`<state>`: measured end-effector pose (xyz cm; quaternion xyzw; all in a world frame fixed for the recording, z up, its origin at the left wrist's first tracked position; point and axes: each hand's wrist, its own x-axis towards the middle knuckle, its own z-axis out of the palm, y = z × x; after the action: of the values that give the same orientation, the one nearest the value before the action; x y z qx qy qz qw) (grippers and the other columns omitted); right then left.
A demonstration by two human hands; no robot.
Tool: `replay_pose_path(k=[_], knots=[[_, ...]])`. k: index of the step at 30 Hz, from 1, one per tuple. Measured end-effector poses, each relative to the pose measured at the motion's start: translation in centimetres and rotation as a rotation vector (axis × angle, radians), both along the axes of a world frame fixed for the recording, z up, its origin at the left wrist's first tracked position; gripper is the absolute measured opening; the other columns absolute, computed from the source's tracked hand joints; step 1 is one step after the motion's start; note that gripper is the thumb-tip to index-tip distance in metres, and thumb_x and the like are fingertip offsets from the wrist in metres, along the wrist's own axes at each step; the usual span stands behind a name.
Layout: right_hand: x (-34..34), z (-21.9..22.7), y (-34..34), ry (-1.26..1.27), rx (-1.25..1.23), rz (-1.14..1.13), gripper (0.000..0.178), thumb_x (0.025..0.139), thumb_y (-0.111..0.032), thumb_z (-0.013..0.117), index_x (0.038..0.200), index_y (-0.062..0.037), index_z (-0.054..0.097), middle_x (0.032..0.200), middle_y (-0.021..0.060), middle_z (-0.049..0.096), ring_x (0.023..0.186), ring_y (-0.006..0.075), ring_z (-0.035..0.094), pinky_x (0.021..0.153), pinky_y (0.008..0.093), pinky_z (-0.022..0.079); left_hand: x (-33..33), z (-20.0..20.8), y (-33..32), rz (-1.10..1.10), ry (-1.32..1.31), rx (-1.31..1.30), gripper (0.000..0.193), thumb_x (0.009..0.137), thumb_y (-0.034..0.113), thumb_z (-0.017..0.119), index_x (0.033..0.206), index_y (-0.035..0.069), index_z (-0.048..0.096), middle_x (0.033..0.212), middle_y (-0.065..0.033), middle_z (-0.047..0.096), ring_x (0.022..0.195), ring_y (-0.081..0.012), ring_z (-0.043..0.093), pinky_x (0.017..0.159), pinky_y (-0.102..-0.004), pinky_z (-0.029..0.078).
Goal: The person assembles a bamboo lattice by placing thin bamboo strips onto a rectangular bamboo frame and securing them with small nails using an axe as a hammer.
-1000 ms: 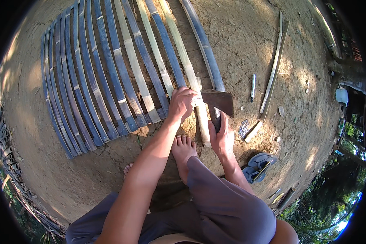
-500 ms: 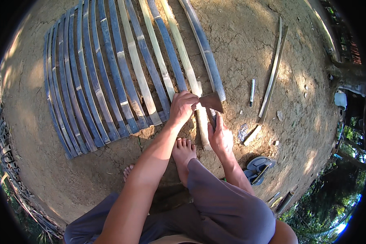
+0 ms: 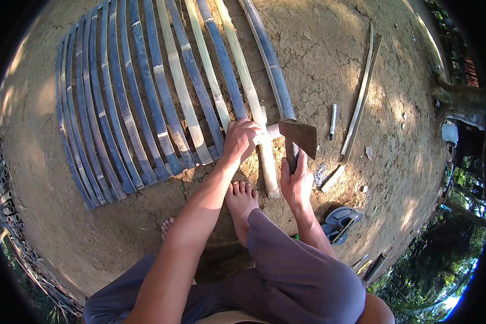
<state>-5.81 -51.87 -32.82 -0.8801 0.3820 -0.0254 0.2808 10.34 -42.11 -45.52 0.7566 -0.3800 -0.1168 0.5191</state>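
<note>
My left hand (image 3: 242, 141) is closed around the near edge of a rack of bamboo slats (image 3: 170, 70), at the crosspiece under the slat ends. The pale end of that crosspiece (image 3: 274, 131) juts out to the right of my fingers, over a short pale pole (image 3: 267, 167) on the ground. My right hand (image 3: 297, 181) grips the dark handle of a broad-bladed chopping knife (image 3: 301, 136). Its brown blade hangs just right of the crosspiece end, and partly hides the near end of a separate dark bamboo strip (image 3: 272, 67). Contact between blade and crosspiece cannot be made out.
On the ground to the right lie a marker pen (image 3: 333, 120), two long thin strips (image 3: 360, 97), a wood offcut (image 3: 333, 179) and a crumpled shiny scrap (image 3: 320, 174). Grey sandals (image 3: 340, 221) sit near my right forearm. My bare foot (image 3: 241, 202) is close behind the pole.
My right hand has shifted slightly right with the knife, and the blade has moved right off the crosspiece, showing its pale end. My left hand keeps its hold, nearly in place.
</note>
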Motion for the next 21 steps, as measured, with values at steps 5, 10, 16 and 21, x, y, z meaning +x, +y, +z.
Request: replay_pose_path(k=[5,10,16,21], knots=[[-1.8,-1.1,0.2,-0.057,-0.006,0.0,0.051,0.097,-0.016,0.068,0.142,0.0017,0.05,0.09,0.0251,0.073,0.074,0.0429,0.073,0.062,0.0467,0.058,2.5,0.8,-0.5,0.028,-0.208,0.172,0.019,0.094,0.013,0.068,0.11,0.014,0.077,0.118,-0.0014,0.076,0.117,-0.0207,0.065,0.1,-0.0408,0.042],[-1.9,-1.0,1.0,0.011,0.008,0.02,0.048,0.097,-0.017,0.069,0.138,0.0027,0.053,0.092,0.0259,0.073,0.076,0.0432,0.074,0.064,0.0469,0.059,9.6,1.7,-7.0,-0.057,-0.358,0.567,0.05,0.105,0.038,0.055,0.15,0.016,0.053,0.162,-0.0096,0.042,0.155,-0.0242,0.03,0.126,-0.0591,0.018],[-2.2,-1.5,0.8,0.1,-0.009,0.078,0.044,0.098,-0.021,0.069,0.133,0.0022,0.056,0.092,0.0261,0.073,0.075,0.0433,0.073,0.065,0.0472,0.06,10.5,0.3,-8.5,-0.178,-0.44,0.937,0.067,0.109,0.057,0.033,0.163,0.018,0.034,0.175,-0.0084,0.016,0.163,-0.0241,0.004,0.126,-0.0677,0.0],[-0.9,-0.8,0.3,0.08,0.013,0.087,0.043,0.097,-0.019,0.069,0.132,0.0032,0.057,0.095,0.0258,0.073,0.078,0.043,0.073,0.067,0.0464,0.059,10.7,0.1,-8.3,-0.166,-0.464,0.887,0.062,0.11,0.052,0.033,0.161,0.017,0.038,0.173,-0.0091,0.021,0.162,-0.0255,0.008,0.126,-0.0683,0.001]])
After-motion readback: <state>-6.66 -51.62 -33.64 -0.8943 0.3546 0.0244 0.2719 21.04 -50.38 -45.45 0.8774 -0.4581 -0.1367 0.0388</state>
